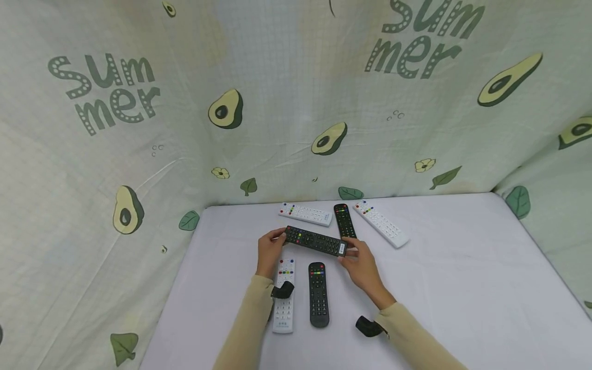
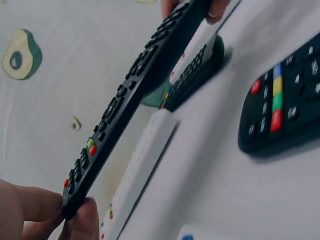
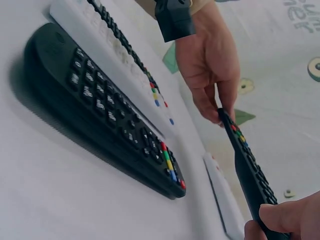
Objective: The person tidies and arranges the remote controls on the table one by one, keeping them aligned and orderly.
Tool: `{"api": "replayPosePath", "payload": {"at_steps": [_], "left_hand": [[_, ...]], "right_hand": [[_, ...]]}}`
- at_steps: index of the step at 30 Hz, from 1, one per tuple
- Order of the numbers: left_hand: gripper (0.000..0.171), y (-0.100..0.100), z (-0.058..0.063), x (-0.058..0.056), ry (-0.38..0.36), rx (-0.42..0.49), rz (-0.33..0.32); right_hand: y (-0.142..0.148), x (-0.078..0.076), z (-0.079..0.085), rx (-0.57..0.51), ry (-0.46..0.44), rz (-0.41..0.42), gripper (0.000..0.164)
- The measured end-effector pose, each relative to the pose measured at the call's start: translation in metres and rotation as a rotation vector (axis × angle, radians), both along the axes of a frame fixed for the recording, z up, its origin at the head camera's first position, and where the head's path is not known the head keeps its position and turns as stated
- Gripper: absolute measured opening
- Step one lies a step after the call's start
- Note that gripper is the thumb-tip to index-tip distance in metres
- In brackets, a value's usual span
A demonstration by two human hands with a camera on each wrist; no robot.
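Note:
A black remote control [image 1: 316, 241] is held level above the table between both hands, its buttons facing up. My left hand [image 1: 270, 253] pinches its left end, the one with the red button. At the other end, beside a small white sticker, my right hand [image 1: 363, 266] grips it between thumb and fingers. In the left wrist view the left fingertips [image 2: 85, 220] close on the remote's edge. Below the hands lie a dark remote [image 1: 318, 295] and a white remote [image 1: 283, 303], the latter partly covered by the left wrist's camera.
Toward the back lie a white remote [image 1: 305, 214], a black remote [image 1: 344, 221] partly hidden by the held one, and another white remote [image 1: 381, 224]. One more black remote [image 3: 117, 32] lies beyond the front white one. A printed curtain [image 1: 277, 103] hangs behind the white-covered table [image 1: 462, 288].

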State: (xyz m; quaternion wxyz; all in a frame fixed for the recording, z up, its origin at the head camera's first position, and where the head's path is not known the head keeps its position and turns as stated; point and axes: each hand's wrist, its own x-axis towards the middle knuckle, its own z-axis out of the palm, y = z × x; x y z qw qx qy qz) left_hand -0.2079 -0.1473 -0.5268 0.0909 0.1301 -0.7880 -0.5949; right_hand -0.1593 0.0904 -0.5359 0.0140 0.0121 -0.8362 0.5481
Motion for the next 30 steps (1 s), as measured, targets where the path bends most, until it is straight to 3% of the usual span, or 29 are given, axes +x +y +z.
{"api": "replayPosePath", "payload": {"at_steps": [8, 19, 25, 30], "left_hand": [[0.016, 0.019, -0.005, 0.012, -0.003, 0.15, -0.056], [0.014, 0.047, -0.003, 0.023, 0.015, 0.18, -0.08], [0.015, 0.056, -0.003, 0.025, -0.043, 0.159, -0.114], [0.017, 0.061, 0.0, 0.026, -0.083, 0.213, -0.175]], "right_hand": [[0.021, 0.022, -0.004, -0.025, -0.009, -0.033, 0.053], [0.043, 0.048, -0.006, -0.069, -0.054, -0.065, 0.053], [0.051, 0.06, -0.005, -0.089, -0.067, -0.071, 0.052], [0.056, 0.068, -0.004, -0.121, -0.101, -0.07, 0.053]]}}
